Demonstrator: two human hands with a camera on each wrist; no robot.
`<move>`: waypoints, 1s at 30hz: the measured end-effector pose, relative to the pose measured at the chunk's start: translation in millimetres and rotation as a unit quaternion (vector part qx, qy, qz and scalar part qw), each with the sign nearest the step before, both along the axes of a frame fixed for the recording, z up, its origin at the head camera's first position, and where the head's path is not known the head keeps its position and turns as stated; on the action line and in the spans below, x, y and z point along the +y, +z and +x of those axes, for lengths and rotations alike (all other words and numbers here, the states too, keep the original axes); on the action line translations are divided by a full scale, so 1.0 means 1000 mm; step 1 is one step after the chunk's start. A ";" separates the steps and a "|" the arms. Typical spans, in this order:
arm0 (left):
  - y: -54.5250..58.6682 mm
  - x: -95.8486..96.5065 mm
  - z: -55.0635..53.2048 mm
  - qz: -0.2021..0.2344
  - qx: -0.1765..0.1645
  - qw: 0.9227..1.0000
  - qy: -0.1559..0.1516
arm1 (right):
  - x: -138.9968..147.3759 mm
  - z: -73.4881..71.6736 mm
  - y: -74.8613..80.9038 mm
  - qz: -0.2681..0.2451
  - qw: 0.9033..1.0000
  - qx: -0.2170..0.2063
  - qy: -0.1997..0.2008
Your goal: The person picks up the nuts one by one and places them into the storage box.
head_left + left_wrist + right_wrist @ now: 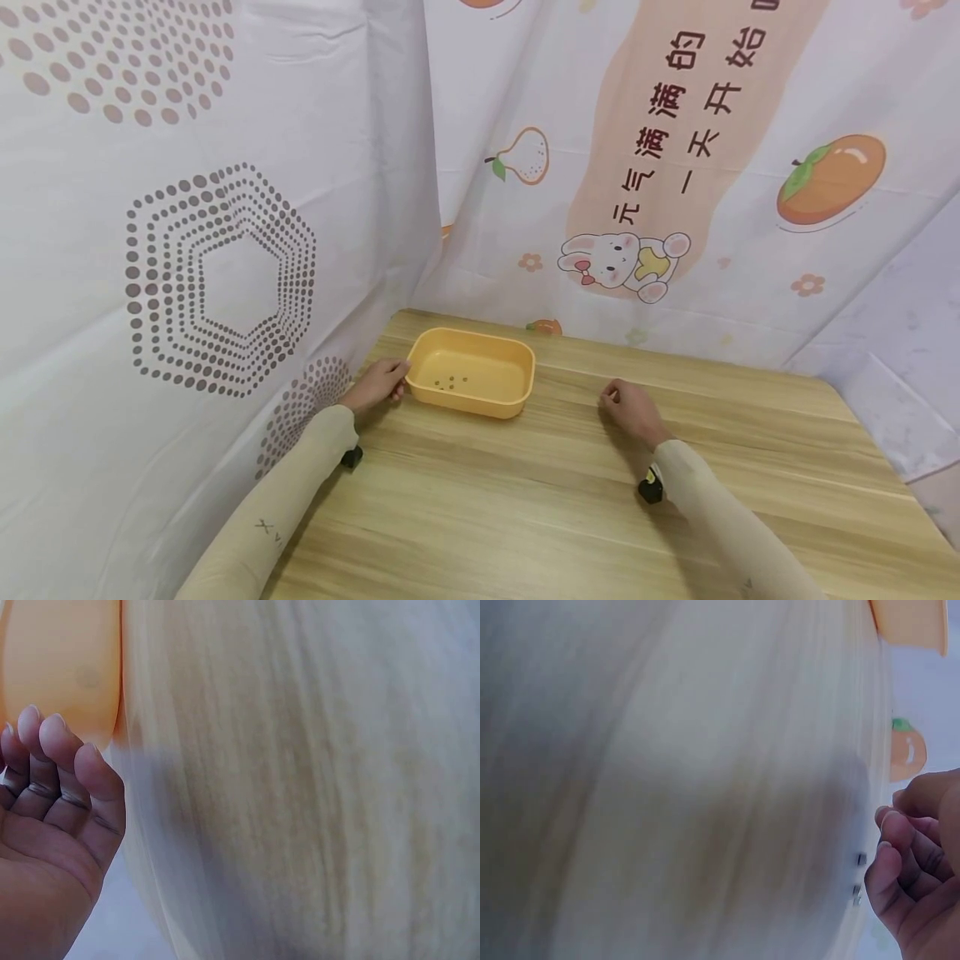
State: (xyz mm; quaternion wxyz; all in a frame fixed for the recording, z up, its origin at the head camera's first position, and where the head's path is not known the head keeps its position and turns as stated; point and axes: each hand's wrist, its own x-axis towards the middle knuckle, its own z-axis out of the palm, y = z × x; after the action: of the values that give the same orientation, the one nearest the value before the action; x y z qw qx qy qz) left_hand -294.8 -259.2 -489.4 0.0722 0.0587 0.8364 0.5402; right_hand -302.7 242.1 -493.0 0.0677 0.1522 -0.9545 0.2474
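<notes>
A yellow rectangular plastic tray (pixel 471 406) stands near the table's back left, with several tiny dark pieces (pixel 452 379) on its floor. At its left end, my left hand (pixel 381 383) grips the rim, thumb on top. The left wrist view shows curled fingers (pixel 60 742) against the tray's outer wall; the thumb is hidden there. To the right of the tray, my right hand (pixel 630 410) is low over the table, fingers curled and thumb close to the fingertips. Nothing shows between them. A few tiny metallic pieces (pixel 862 859) lie right by these fingers in the right wrist view.
The wood-grain table (pixel 480 500) meets a printed white curtain (pixel 480 275) along its back edge. Another white curtain with dotted hexagons (pixel 225 283) hangs close along the left side, next to the left arm. A black wrist device (pixel 651 485) sits under the right sleeve.
</notes>
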 end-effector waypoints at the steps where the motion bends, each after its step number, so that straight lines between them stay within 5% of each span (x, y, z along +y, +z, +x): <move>1: 0.000 0.000 0.000 -0.002 0.000 1.000 0.001 | 0.002 0.000 0.000 0.002 1.000 0.002 -0.001; 14: -0.001 0.000 -0.001 -0.004 0.004 1.000 0.000 | 0.026 0.002 -0.005 0.017 0.999 0.028 -0.030; 30: 0.002 0.000 0.000 0.004 -0.004 1.000 -0.006 | 0.042 0.001 -0.009 0.023 0.999 0.007 -0.048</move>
State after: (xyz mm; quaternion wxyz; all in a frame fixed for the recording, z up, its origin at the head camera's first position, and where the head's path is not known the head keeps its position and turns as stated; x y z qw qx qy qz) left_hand -294.4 -259.0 -487.8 0.0781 0.0616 0.8334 0.5437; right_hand -301.9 284.0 -501.9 0.0821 0.1094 -0.9658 0.2205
